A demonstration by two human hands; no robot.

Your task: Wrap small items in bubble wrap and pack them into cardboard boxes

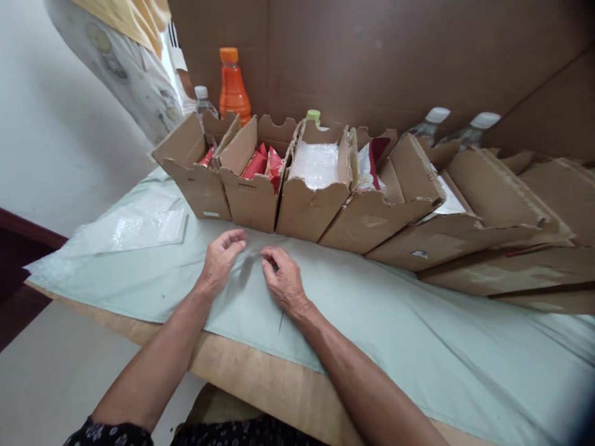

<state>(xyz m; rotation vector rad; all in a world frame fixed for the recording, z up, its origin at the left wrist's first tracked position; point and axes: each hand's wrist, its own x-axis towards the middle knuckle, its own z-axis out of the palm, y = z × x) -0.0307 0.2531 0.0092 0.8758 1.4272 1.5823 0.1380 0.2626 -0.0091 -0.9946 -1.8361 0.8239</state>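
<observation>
My left hand (223, 257) rests on the pale green cloth (362, 285), its fingers loosely curved with nothing in them. A short gap to the right, my right hand (282, 279) bends its fingers inward, the thumb apart from them; it holds nothing either. Both hands are just in front of a cut-open cardboard box (253, 201) with red packets (256, 162) inside. The box (316, 207) to its right holds bubble wrap (315, 164). Neither hand touches a box.
Several more cardboard boxes (418, 238) stretch rightward. Bubble wrap sheets (139, 220) lie at left. An orange bottle (233, 90) and clear bottles (430, 126) stand behind the boxes, before a cardboard wall (372, 56). A person in patterned trousers (125, 68) stands at back left.
</observation>
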